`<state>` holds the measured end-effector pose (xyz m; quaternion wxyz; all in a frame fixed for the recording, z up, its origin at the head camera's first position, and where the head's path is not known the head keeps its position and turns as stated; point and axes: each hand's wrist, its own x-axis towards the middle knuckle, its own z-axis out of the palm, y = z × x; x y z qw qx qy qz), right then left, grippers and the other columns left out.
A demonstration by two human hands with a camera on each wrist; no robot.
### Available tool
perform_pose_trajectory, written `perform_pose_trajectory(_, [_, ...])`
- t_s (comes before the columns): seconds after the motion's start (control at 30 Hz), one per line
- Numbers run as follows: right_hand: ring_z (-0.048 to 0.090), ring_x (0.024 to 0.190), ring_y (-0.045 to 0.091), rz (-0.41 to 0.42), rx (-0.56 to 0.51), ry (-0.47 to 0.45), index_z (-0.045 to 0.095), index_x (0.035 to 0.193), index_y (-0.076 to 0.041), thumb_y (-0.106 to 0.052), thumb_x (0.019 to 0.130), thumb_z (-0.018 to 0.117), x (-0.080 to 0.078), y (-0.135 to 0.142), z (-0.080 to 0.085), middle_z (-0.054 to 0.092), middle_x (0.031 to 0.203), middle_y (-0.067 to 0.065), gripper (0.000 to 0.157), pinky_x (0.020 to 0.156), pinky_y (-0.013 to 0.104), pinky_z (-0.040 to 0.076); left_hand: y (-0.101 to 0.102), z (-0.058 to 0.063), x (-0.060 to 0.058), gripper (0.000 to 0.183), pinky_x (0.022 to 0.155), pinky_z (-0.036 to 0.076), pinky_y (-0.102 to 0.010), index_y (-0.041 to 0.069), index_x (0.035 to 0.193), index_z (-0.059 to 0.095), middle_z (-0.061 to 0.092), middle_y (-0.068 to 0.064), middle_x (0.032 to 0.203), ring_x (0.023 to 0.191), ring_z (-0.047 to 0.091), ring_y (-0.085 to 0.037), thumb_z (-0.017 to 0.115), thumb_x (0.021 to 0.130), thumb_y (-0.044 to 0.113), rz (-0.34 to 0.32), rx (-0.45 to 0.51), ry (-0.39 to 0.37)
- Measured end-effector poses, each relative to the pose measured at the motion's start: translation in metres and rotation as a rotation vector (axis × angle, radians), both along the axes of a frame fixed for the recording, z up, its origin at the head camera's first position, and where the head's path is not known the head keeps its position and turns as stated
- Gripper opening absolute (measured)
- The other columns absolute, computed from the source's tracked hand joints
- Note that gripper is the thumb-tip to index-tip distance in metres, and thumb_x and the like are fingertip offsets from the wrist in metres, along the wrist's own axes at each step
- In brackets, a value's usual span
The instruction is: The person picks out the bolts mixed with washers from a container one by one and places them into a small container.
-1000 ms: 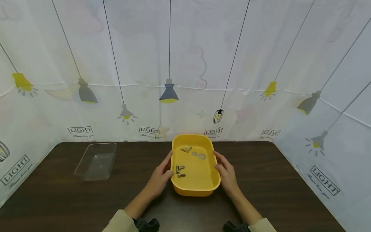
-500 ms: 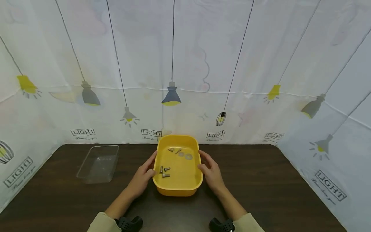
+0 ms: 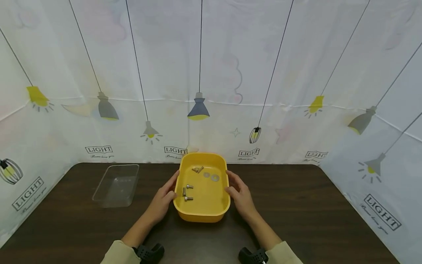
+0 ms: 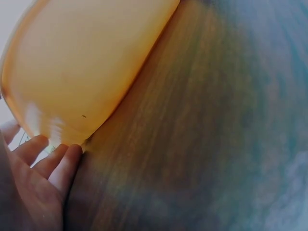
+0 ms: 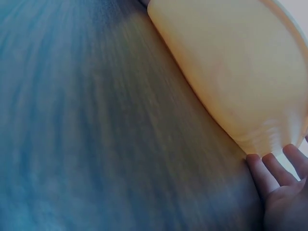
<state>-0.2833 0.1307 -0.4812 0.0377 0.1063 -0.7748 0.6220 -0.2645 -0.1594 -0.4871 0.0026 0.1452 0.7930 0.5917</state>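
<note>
A yellow plastic bin (image 3: 211, 209) stands in the middle of the dark table, between both hands. My left hand (image 3: 161, 201) grips its left side, thumb at the rim and fingers against the outer wall. On the opposite side my right hand (image 3: 242, 200) holds it the same way. Three socket-head bolts (image 3: 188, 198) lie inside near the left wall. Small brass-coloured hardware (image 3: 197, 169), too small to tell exactly, sits towards the back beside two flat washers (image 3: 215, 178). Both wrist views show fingertips touching the lower part of the bin (image 4: 82, 72).
A clear plastic tray (image 3: 117, 187) sits on the table (image 3: 313, 220) to the left of the bin. Behind the table's back edge hangs a white curtain (image 3: 158, 55) printed with lamps.
Both hands have moved the bin to the left, mostly in the first half second. Inside it, the bolts and the brass-coloured pieces have shifted a little. The camera view has also turned slightly.
</note>
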Motion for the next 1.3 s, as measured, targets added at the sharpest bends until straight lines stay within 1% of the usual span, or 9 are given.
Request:
perform_pose_trajectory(0.2, [0.054, 0.136, 0.037, 0.041, -0.004, -0.022, 0.044, 0.152, -0.016, -0.009, 0.099, 0.054, 0.0, 0.0, 0.002, 0.049, 0.153, 0.015, 0.055, 0.106, 0.049, 0.05, 0.0, -0.001, 0.0, 0.067, 0.097, 0.05, -0.019, 0.021, 0.16, 0.028, 0.042, -0.013, 0.16, 0.134, 0.054, -0.034, 0.044, 0.098, 0.006, 0.044, 0.032, 0.029])
perform_pose_trajectory(0.37, [0.052, 0.137, 0.037, 0.063, -0.004, -0.018, 0.043, 0.153, -0.016, -0.01, 0.1, 0.055, -0.001, 0.001, 0.003, 0.048, 0.154, 0.015, 0.055, 0.106, 0.049, 0.05, 0.0, 0.0, 0.0, 0.062, 0.09, 0.052, -0.019, 0.02, 0.157, 0.036, 0.047, -0.012, 0.156, 0.126, 0.059, -0.033, 0.048, 0.098, 0.006, 0.108, 0.026, 0.037])
perform_pose_trajectory(0.53, [0.053, 0.136, 0.036, 0.077, 0.004, 0.006, 0.042, 0.153, -0.015, -0.009, 0.1, 0.055, -0.003, 0.0, 0.002, 0.049, 0.153, 0.015, 0.055, 0.107, 0.047, 0.05, 0.003, 0.009, -0.001, 0.056, 0.093, 0.055, -0.032, 0.021, 0.153, 0.043, 0.054, -0.011, 0.148, 0.119, 0.062, -0.029, 0.053, 0.098, 0.011, 0.2, -0.021, 0.002])
perform_pose_trajectory(0.67, [0.054, 0.135, 0.035, 0.074, 0.027, 0.02, 0.042, 0.153, -0.017, -0.011, 0.101, 0.055, -0.004, -0.002, 0.002, 0.05, 0.152, 0.014, 0.054, 0.108, 0.047, 0.049, 0.004, 0.029, -0.003, 0.05, 0.104, 0.051, -0.049, 0.017, 0.147, 0.051, 0.058, -0.011, 0.143, 0.125, 0.059, -0.029, 0.057, 0.097, 0.017, 0.281, -0.116, -0.005])
perform_pose_trajectory(0.8, [0.054, 0.136, 0.034, 0.072, 0.035, 0.022, 0.041, 0.154, -0.018, -0.012, 0.102, 0.054, -0.002, -0.001, 0.002, 0.048, 0.154, 0.013, 0.054, 0.107, 0.048, 0.05, 0.006, 0.066, -0.006, 0.044, 0.105, 0.05, -0.052, 0.012, 0.14, 0.059, 0.063, -0.013, 0.138, 0.126, 0.06, -0.031, 0.059, 0.098, 0.025, 0.351, -0.174, -0.025])
perform_pose_trajectory(0.97, [0.053, 0.137, 0.035, 0.065, 0.03, 0.023, 0.041, 0.154, -0.018, -0.013, 0.102, 0.054, -0.001, 0.001, 0.001, 0.047, 0.155, 0.012, 0.053, 0.107, 0.05, 0.049, 0.014, 0.12, -0.014, 0.045, 0.095, 0.056, -0.046, 0.01, 0.14, 0.059, 0.062, -0.014, 0.139, 0.121, 0.063, -0.033, 0.057, 0.1, 0.03, 0.272, -0.315, -0.035])
perform_pose_trajectory(1.07, [0.052, 0.138, 0.035, 0.068, 0.031, 0.029, 0.041, 0.154, -0.018, -0.013, 0.103, 0.054, 0.0, 0.002, 0.001, 0.046, 0.156, 0.012, 0.053, 0.108, 0.051, 0.049, 0.023, 0.14, -0.023, 0.044, 0.093, 0.057, -0.045, 0.009, 0.139, 0.059, 0.063, -0.014, 0.136, 0.119, 0.063, -0.032, 0.059, 0.1, 0.029, 0.192, -0.43, -0.029])
perform_pose_trajectory(1.17, [0.053, 0.138, 0.034, 0.058, 0.036, 0.022, 0.041, 0.153, -0.019, -0.013, 0.102, 0.054, 0.001, 0.002, 0.0, 0.046, 0.156, 0.011, 0.053, 0.107, 0.052, 0.049, 0.034, 0.146, -0.034, 0.042, 0.095, 0.056, -0.044, 0.006, 0.137, 0.061, 0.064, -0.017, 0.132, 0.119, 0.063, -0.033, 0.061, 0.099, 0.024, 0.114, -0.519, -0.026])
perform_pose_trajectory(1.3, [0.054, 0.137, 0.034, 0.056, 0.035, 0.009, 0.041, 0.154, -0.019, -0.014, 0.102, 0.055, 0.002, 0.0, -0.001, 0.045, 0.157, 0.01, 0.054, 0.107, 0.05, 0.05, 0.048, 0.14, -0.046, 0.04, 0.092, 0.057, -0.042, 0.001, 0.133, 0.063, 0.066, -0.02, 0.128, 0.115, 0.065, -0.033, 0.063, 0.097, 0.017, 0.036, -0.594, -0.042])
